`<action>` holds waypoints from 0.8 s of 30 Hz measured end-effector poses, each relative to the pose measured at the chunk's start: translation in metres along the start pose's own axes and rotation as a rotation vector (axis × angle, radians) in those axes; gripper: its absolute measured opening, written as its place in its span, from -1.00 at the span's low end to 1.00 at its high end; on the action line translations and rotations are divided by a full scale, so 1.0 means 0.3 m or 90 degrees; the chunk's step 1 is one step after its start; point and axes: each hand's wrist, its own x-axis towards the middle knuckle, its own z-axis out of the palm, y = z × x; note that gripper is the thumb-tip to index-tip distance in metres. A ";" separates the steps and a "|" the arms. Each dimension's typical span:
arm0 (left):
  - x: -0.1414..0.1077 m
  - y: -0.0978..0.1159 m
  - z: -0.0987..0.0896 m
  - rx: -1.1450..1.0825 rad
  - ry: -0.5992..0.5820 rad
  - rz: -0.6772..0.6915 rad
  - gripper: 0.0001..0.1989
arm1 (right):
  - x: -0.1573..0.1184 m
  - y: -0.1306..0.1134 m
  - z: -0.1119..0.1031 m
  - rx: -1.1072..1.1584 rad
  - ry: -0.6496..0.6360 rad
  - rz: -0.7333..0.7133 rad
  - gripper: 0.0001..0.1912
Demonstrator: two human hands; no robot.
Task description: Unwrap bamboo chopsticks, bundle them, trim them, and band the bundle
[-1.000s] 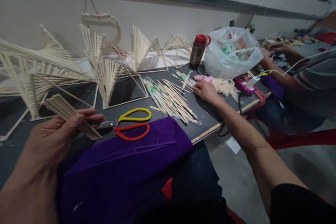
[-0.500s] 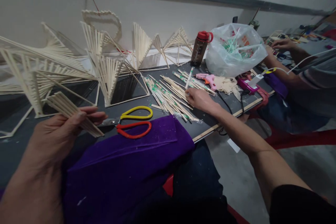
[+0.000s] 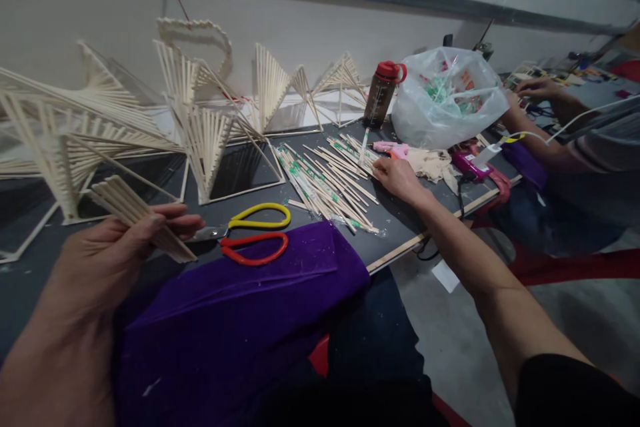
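Observation:
My left hand (image 3: 127, 240) is closed around a small bundle of wooden chopsticks (image 3: 135, 213), raised at the left. On the dark table, my right hand (image 3: 397, 179) reaches to the right-hand pile of wrapped chopsticks (image 3: 350, 149), fingers pinched at its near end. A pair in a white and green wrapper (image 3: 364, 145) points up from those fingertips, which are partly hidden. Loose bare chopsticks (image 3: 345, 177) lie beside the hand, with more wrapped ones (image 3: 303, 180) left of them. Scissors (image 3: 257, 233) with one yellow and one red handle lie between my hands.
Stick frameworks (image 3: 200, 127) stand along the wall. Behind my right hand are a red-capped bottle (image 3: 383, 93), a plastic bag of wrappers (image 3: 450, 97) and a pink glue gun (image 3: 393, 149). Purple cloth (image 3: 240, 320) covers my lap. A co-worker's arm (image 3: 540, 123) is at the right.
My right hand has moved right and slightly back, from beside the loose chopsticks to the wrapped pile. The loose chopsticks lie more spread out. My left hand keeps its bundle, almost still.

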 end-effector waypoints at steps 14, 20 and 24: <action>-0.022 0.027 0.017 0.033 0.032 0.001 -0.61 | -0.009 -0.052 -0.018 0.643 -0.142 0.166 -0.85; -0.018 0.021 0.010 0.034 0.016 0.004 -0.63 | -0.030 -0.068 -0.055 0.708 -0.186 0.190 -0.77; -0.004 0.007 0.000 0.035 0.006 -0.001 -0.64 | -0.031 -0.071 -0.050 0.702 -0.195 0.205 -0.73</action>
